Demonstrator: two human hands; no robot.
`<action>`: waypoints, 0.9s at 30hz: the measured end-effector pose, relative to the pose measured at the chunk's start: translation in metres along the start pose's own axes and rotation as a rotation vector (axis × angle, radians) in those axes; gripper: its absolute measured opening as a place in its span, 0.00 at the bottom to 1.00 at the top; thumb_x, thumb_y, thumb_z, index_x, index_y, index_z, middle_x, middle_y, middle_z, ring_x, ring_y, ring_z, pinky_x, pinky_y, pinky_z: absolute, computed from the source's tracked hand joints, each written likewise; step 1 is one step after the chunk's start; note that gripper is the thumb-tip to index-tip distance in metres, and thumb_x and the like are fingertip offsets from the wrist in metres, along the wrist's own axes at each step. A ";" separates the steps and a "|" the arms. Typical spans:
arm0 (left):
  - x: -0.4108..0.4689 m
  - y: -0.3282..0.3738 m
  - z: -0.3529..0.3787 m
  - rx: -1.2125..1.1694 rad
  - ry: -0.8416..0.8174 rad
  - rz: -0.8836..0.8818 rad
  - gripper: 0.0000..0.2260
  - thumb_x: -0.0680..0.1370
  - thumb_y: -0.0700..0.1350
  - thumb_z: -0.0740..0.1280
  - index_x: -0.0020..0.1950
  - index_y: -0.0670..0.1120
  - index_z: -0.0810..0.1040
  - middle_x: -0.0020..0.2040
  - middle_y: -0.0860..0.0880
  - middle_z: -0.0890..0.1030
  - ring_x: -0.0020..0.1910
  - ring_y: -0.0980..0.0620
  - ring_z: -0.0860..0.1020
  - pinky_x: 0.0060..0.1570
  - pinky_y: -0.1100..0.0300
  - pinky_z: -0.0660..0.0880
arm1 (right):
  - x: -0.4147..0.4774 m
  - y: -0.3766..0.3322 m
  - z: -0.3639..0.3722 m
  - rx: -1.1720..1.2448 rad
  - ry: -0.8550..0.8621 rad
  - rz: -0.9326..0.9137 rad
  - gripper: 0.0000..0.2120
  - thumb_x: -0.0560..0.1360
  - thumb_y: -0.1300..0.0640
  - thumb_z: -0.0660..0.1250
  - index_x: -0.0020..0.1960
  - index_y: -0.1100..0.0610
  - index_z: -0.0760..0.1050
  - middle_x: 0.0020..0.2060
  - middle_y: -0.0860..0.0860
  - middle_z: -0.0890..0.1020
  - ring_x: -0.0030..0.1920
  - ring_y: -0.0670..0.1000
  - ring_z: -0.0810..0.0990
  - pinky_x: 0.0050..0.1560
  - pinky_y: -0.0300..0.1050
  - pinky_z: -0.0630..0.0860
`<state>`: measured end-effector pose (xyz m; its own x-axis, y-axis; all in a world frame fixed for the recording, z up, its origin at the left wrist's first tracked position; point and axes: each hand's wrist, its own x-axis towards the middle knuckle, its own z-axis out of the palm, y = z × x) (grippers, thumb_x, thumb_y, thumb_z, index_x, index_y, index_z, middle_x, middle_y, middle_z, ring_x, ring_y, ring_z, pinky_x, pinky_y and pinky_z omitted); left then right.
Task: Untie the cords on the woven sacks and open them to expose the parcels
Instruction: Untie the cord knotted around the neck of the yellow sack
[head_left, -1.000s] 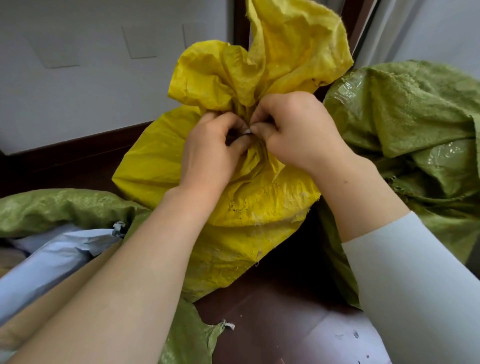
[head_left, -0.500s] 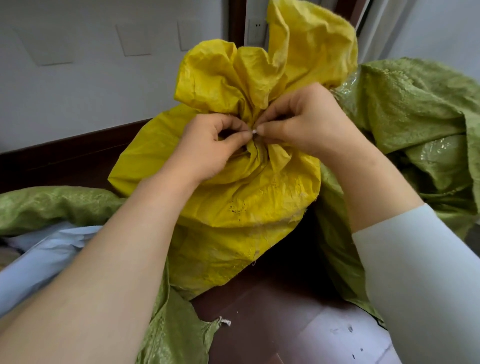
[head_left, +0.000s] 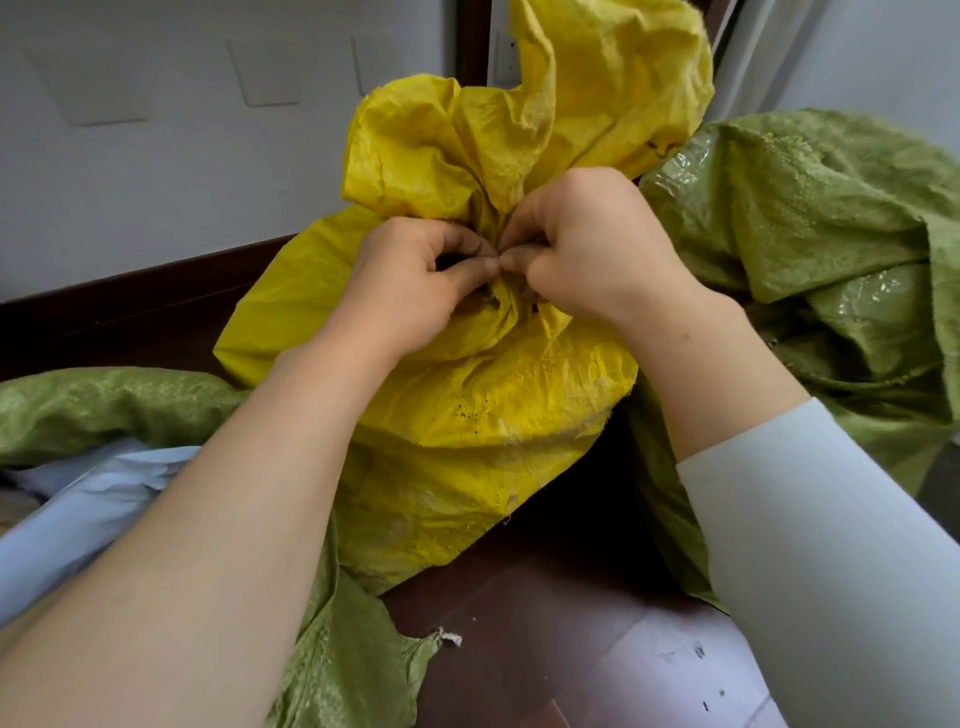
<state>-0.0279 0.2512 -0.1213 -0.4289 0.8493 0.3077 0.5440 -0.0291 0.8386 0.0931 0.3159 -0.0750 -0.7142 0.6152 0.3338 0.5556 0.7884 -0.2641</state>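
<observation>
A yellow woven sack stands on the dark floor, its neck gathered tight and its loose top flaring upward. My left hand and my right hand meet at that neck, fingertips pinched together on the tie. The cord itself is hidden under my fingers. A green woven sack leans against the yellow one on the right. Another green sack lies open at the left, with pale blue parcels showing inside.
A white wall with a dark skirting board runs behind the sacks. Dark wooden floor lies in front, with a pale patch at the lower right. My right arm wears a light sleeve.
Both hands have stayed pinched at the yellow sack's neck, shifting slightly and working the tie. The sack's neck is still gathered shut.
</observation>
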 end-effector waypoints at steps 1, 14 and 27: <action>-0.001 0.000 -0.001 -0.010 -0.011 -0.005 0.02 0.74 0.41 0.70 0.42 0.48 0.79 0.40 0.45 0.82 0.39 0.52 0.78 0.47 0.56 0.77 | -0.001 -0.002 0.001 -0.039 0.029 -0.012 0.08 0.69 0.58 0.66 0.46 0.56 0.82 0.41 0.56 0.82 0.47 0.58 0.78 0.47 0.49 0.77; 0.001 0.002 0.002 -0.199 -0.035 -0.126 0.06 0.74 0.36 0.68 0.39 0.46 0.77 0.28 0.55 0.78 0.24 0.62 0.75 0.30 0.67 0.75 | -0.009 0.025 0.028 1.248 -0.048 0.420 0.04 0.70 0.69 0.69 0.38 0.64 0.77 0.21 0.51 0.79 0.19 0.44 0.74 0.21 0.33 0.70; 0.005 0.002 -0.007 0.327 0.038 0.074 0.05 0.74 0.44 0.69 0.48 0.46 0.82 0.46 0.45 0.84 0.48 0.45 0.80 0.50 0.50 0.75 | 0.001 -0.005 0.021 -0.122 0.119 0.021 0.11 0.71 0.57 0.64 0.51 0.58 0.80 0.47 0.57 0.81 0.50 0.60 0.76 0.41 0.45 0.69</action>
<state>-0.0338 0.2512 -0.1146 -0.4032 0.8306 0.3842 0.7743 0.0858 0.6270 0.0807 0.3124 -0.0921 -0.6504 0.6218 0.4363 0.6224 0.7655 -0.1632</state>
